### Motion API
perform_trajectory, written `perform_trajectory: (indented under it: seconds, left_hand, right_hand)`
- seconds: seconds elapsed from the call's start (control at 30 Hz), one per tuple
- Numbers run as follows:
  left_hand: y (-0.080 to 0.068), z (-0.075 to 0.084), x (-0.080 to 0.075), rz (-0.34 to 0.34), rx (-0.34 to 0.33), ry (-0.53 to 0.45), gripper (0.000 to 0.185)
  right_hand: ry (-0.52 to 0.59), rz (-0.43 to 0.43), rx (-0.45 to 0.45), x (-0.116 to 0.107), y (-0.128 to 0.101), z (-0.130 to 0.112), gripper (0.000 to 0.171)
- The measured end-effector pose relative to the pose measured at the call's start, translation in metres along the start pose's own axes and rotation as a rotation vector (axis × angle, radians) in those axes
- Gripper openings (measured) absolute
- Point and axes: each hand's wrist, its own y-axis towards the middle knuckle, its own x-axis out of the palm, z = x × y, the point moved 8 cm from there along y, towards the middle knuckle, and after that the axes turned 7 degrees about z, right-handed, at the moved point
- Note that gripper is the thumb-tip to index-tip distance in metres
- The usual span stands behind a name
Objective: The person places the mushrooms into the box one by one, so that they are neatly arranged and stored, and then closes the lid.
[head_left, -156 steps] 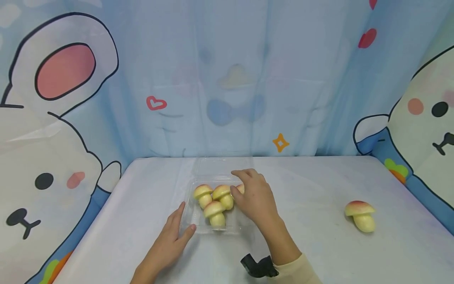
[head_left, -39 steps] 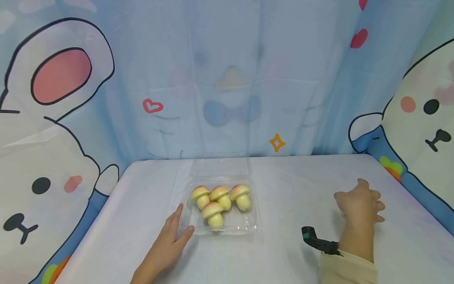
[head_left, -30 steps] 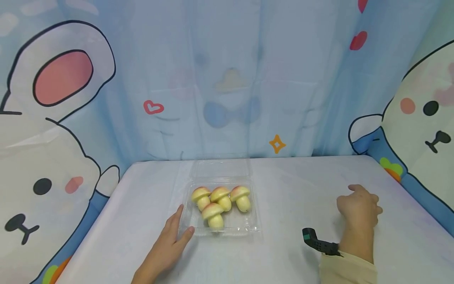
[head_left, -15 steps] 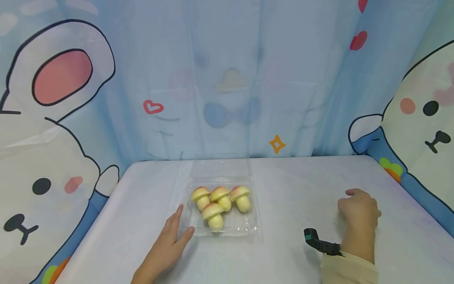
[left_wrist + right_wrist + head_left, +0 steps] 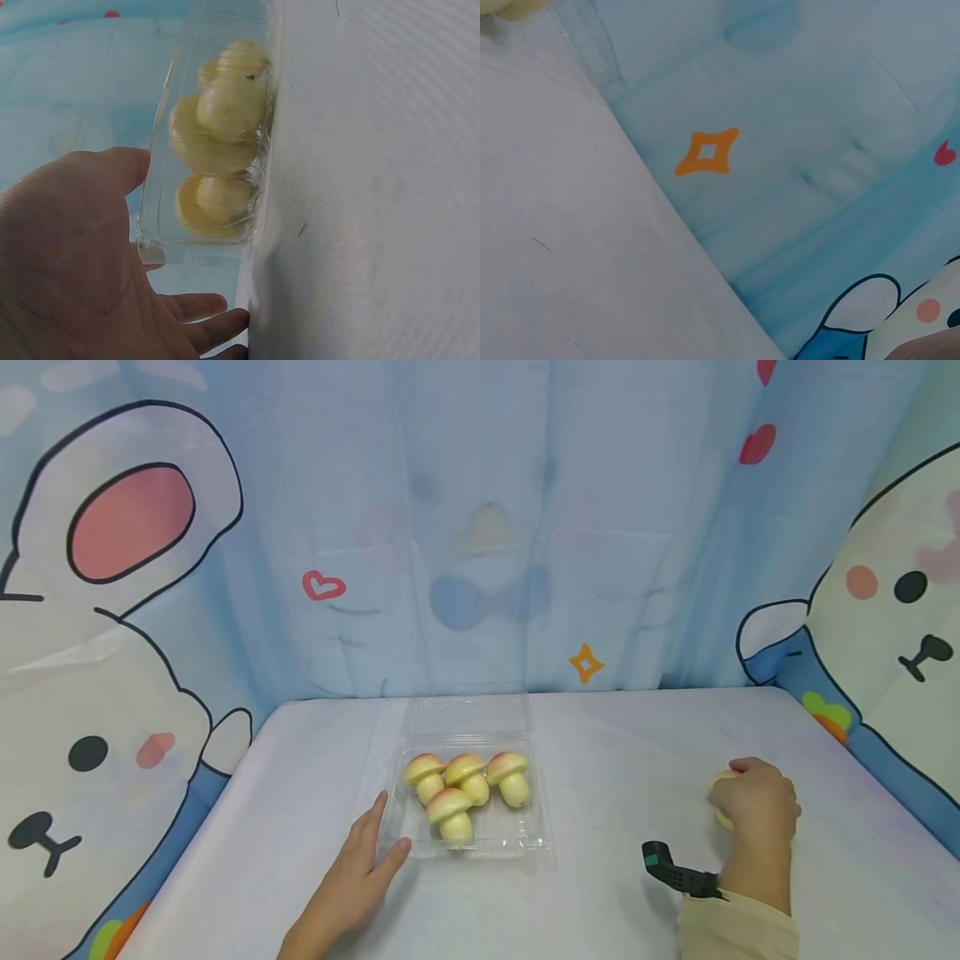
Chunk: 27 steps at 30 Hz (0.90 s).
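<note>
My right grip [image 5: 756, 806] is curled over the loose toy mushroom [image 5: 722, 817] on the right side of the counter [image 5: 615, 777], fingers wrapped round it; only a bit of its pale yellow edge shows at the left of my knuckles & under them, rest hidden by the hand. It sits well apart from the tray. Can't tell if it's lifted or touching the counter. Right wrist cam shows no fingers, just counter, the backdrop w/ an orange star [image 5: 707, 152] & a corner of clear plastic at top left.

My left grip [image 5: 358, 868] lies flat on the counter, fingers straight & relaxed, holding nothing; thumb tip & fingertips [image 5: 382, 800] touch the near-left corner of the clear plastic tray [image 5: 525, 837]. In the left wrist view the palm [image 5: 67, 255] is spread just beside the tray wall [image 5: 161, 187].

Tray stands mid-counter, its clear lid [image 5: 467, 714] folded open toward the back. Inside: 4 toy mushrooms [image 5: 467, 785], 3 in a row at the back, 1 in front, close together, caps pink-yellow, stems pale.

Black strap w/ cam [image 5: 673, 870] on my right wrist, cream sleeve [image 5: 738, 928] below it. Cartoon-animal curtain [image 5: 112, 610] round the counter.
</note>
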Motion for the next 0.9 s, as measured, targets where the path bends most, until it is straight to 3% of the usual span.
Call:
perform_trajectory:
  seconds: [0.33,0.9]
  left_hand:
    - [0.000,0.001,0.000,-0.002,-0.005,0.000,0.076]
    - [0.002,0.001,0.000,0.005,0.001,-0.014,0.074]
  right_hand:
    - [0.037,-0.001,-0.004,-0.001,-0.001,-0.003,0.060]
    - [0.084,0.052,-0.055,-0.013,-0.017,-0.030,0.063]
